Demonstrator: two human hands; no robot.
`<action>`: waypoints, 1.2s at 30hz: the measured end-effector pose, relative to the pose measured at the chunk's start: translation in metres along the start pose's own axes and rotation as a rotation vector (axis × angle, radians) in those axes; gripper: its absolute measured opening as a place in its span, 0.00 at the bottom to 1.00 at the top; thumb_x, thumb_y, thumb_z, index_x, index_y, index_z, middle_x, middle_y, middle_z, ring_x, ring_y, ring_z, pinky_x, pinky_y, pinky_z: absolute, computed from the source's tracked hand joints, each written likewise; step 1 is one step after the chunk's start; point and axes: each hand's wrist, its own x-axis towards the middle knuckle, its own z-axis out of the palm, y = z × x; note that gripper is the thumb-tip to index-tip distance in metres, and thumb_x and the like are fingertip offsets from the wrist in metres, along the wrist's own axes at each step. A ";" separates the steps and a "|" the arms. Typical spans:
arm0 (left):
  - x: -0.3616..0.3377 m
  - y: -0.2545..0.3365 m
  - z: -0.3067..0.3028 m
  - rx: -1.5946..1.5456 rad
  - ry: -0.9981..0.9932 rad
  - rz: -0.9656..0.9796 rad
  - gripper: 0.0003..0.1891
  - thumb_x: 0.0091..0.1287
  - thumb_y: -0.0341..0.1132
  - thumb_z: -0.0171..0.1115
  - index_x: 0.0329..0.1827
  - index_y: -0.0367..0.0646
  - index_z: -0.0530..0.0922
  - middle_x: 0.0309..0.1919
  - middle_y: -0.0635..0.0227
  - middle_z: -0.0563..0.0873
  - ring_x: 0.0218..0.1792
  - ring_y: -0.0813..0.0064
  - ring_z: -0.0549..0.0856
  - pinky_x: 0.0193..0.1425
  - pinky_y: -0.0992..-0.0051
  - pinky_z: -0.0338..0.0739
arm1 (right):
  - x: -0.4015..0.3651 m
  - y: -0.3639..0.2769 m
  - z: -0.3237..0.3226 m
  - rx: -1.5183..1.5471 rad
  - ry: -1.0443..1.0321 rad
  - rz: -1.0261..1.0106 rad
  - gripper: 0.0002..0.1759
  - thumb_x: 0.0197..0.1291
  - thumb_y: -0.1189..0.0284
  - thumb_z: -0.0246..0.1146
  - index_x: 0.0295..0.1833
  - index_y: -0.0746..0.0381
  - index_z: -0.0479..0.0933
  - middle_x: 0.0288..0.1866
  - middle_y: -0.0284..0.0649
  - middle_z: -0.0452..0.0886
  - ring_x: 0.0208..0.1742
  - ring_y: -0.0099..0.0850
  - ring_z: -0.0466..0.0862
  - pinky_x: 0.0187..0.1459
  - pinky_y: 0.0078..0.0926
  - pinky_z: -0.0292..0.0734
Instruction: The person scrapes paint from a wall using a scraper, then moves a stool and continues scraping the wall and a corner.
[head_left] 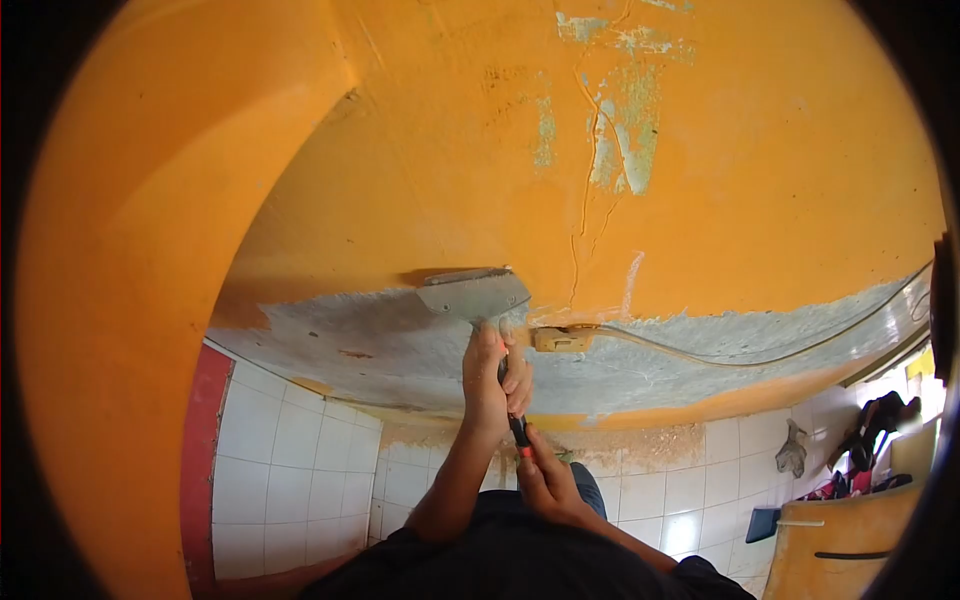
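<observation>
A wide grey wall scraper (478, 295) has its broad blade up against the orange wall (430, 190), at the upper border of a bare grey strip (350, 325). My left hand (490, 372) is wrapped round its black and red handle just below the blade. Lower down, my right hand (546, 478) grips the end of the same handle. Parts of the handle are hidden by my fingers. Just right of the blade, a yellowish socket box (563, 339) is fixed on the wall, with a cable running off to the right.
Cracks and pale peeled patches (622, 150) mark the wall higher up. An orange corner wall (110, 250) juts out at left. White tiles (640, 497) with brownish dust cover the floor. A wooden surface (840, 540) and dark items (872, 435) stand at lower right.
</observation>
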 end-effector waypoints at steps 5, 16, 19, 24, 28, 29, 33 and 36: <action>-0.002 -0.012 -0.010 0.029 0.001 -0.007 0.17 0.77 0.54 0.42 0.41 0.52 0.69 0.12 0.79 0.62 0.07 0.85 0.57 0.07 0.82 0.52 | -0.003 0.014 0.000 -0.072 0.024 -0.028 0.30 0.74 0.73 0.48 0.78 0.62 0.51 0.28 0.32 0.73 0.26 0.18 0.72 0.31 0.18 0.70; -0.006 -0.024 -0.022 0.027 0.068 -0.016 0.18 0.76 0.57 0.43 0.42 0.53 0.70 0.12 0.79 0.61 0.07 0.86 0.57 0.07 0.82 0.52 | -0.005 0.024 0.003 -0.062 0.051 0.077 0.29 0.70 0.75 0.53 0.75 0.64 0.58 0.31 0.38 0.79 0.29 0.24 0.79 0.35 0.22 0.75; -0.004 -0.022 -0.016 0.107 0.073 0.004 0.18 0.76 0.56 0.43 0.41 0.52 0.70 0.12 0.79 0.61 0.07 0.85 0.57 0.07 0.81 0.51 | -0.005 0.030 0.006 -0.052 0.072 0.053 0.28 0.71 0.75 0.53 0.75 0.65 0.58 0.32 0.38 0.79 0.30 0.24 0.79 0.36 0.22 0.74; -0.008 -0.014 -0.009 0.073 0.056 0.016 0.17 0.76 0.55 0.44 0.41 0.52 0.68 0.12 0.78 0.61 0.06 0.85 0.56 0.07 0.81 0.50 | 0.000 0.008 0.006 -0.038 0.061 0.051 0.29 0.71 0.75 0.53 0.75 0.65 0.57 0.32 0.39 0.79 0.30 0.24 0.79 0.36 0.23 0.74; -0.004 -0.015 -0.016 0.048 0.013 0.031 0.15 0.77 0.52 0.44 0.42 0.51 0.69 0.12 0.77 0.62 0.06 0.84 0.57 0.06 0.81 0.51 | -0.004 0.019 0.004 0.009 0.025 0.104 0.29 0.71 0.74 0.52 0.75 0.64 0.57 0.33 0.41 0.79 0.31 0.24 0.79 0.36 0.23 0.74; -0.005 -0.013 -0.016 0.011 -0.008 0.028 0.15 0.77 0.52 0.43 0.42 0.51 0.69 0.12 0.77 0.62 0.06 0.84 0.57 0.06 0.82 0.52 | -0.005 0.015 0.004 0.018 0.002 0.122 0.29 0.71 0.74 0.52 0.75 0.64 0.57 0.34 0.41 0.79 0.32 0.25 0.79 0.36 0.23 0.74; -0.007 -0.023 -0.026 -0.024 -0.030 0.000 0.16 0.78 0.52 0.42 0.44 0.50 0.70 0.12 0.77 0.63 0.06 0.83 0.59 0.06 0.82 0.55 | -0.009 0.023 0.011 0.020 0.044 0.130 0.29 0.71 0.74 0.52 0.76 0.63 0.56 0.34 0.40 0.79 0.32 0.24 0.79 0.36 0.23 0.74; -0.003 -0.013 -0.020 -0.095 -0.116 0.007 0.19 0.77 0.56 0.39 0.45 0.50 0.70 0.15 0.76 0.64 0.07 0.84 0.59 0.07 0.82 0.54 | -0.010 0.022 0.008 0.038 0.036 0.124 0.29 0.71 0.74 0.52 0.76 0.63 0.56 0.34 0.38 0.78 0.31 0.23 0.77 0.37 0.22 0.74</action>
